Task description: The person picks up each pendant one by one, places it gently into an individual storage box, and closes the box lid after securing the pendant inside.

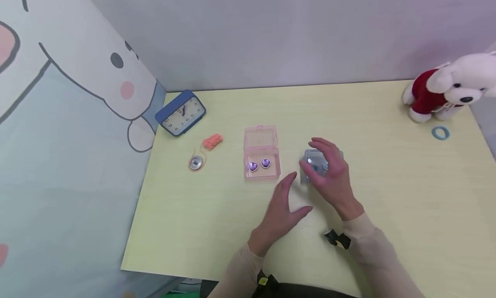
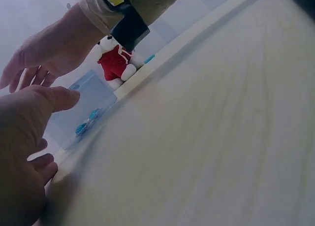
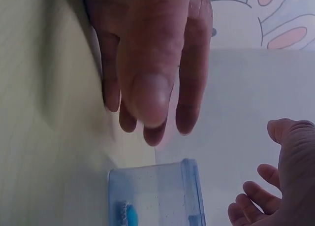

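Observation:
A small clear blue plastic box sits on the table, with blue gem-like pieces inside. My right hand hovers over it in the head view, thumb and fingers apart and gripping nothing; it partly hides the box. Nearer me and to the left, my left hand is spread with thumb and forefinger wide, also holding nothing. Left of the hands lies an open pink plastic box, its lid folded back. Two purple heart-shaped gems with pale rims rest in its base.
At the left are a blue clock, a coral yarn bundle and a round silver disc with thread around it. A white plush dog in red and a blue ring stand far right. A wall rises behind the table.

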Tool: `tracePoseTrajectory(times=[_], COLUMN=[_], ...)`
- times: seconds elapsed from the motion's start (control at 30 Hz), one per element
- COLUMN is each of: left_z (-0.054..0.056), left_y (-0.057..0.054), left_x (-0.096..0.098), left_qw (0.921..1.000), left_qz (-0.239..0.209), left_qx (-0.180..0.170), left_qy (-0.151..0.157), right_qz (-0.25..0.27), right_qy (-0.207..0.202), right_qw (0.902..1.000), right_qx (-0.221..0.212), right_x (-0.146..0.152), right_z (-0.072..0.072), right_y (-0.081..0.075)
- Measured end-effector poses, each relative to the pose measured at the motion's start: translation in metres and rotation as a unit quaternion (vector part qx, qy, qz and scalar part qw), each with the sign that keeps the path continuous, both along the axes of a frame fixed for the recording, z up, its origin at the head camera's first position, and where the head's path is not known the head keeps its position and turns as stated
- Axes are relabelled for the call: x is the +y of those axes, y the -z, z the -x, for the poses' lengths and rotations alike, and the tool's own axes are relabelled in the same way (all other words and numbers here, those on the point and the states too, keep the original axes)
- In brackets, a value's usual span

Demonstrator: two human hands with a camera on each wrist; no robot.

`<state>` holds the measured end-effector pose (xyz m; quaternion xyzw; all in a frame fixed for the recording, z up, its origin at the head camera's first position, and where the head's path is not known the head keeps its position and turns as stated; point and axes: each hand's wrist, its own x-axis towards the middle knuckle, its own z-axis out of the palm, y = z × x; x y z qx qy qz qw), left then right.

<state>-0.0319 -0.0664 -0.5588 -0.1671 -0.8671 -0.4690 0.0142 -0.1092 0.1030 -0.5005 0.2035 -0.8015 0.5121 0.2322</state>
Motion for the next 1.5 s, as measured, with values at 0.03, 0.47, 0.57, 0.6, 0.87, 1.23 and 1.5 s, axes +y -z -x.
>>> tracePoseTrajectory(times=[0.03, 0.47, 0.57, 0.6, 0.87, 1.23, 1.5], left_z=[-0.002, 0.026, 0.039, 0.042, 0.052, 0.055, 0.057], left_y=[0.000, -0.032, -0.024, -0.019, -0.005, -0.008, -0.007], left_x=[-0.004, -0.077, -0.098, -0.104, -0.113, -0.115, -0.116], left_qw=[0.9995, 0.9661, 0.9757, 0.9793, 0.9791, 0.9807, 0.9825], left_qz=[-0.020, -0.115, -0.095, -0.088, -0.103, -0.089, -0.071], left_qx=[0.024, 0.210, 0.138, 0.104, -0.095, -0.118, -0.122], left_qy=[0.002, -0.096, -0.141, -0.150, -0.148, -0.128, -0.121], right_qz=[-0.002, -0.004, -0.016, -0.023, -0.034, 0.003, 0.042], right_qy=[-0.005, -0.050, -0.058, -0.061, -0.049, -0.053, -0.046], right_qw=[1.0000, 0.9901, 0.9740, 0.9663, 0.9283, 0.9085, 0.9068], right_qx=[0.000, -0.131, -0.219, -0.249, -0.367, -0.415, -0.417], right_x=[-0.004, -0.044, -0.055, -0.059, -0.075, -0.083, -0.084], right_z=[0.002, 0.018, 0.022, 0.024, 0.033, 0.041, 0.047], right_y=[-0.001, -0.006, -0.006, -0.006, -0.002, 0.004, 0.010])
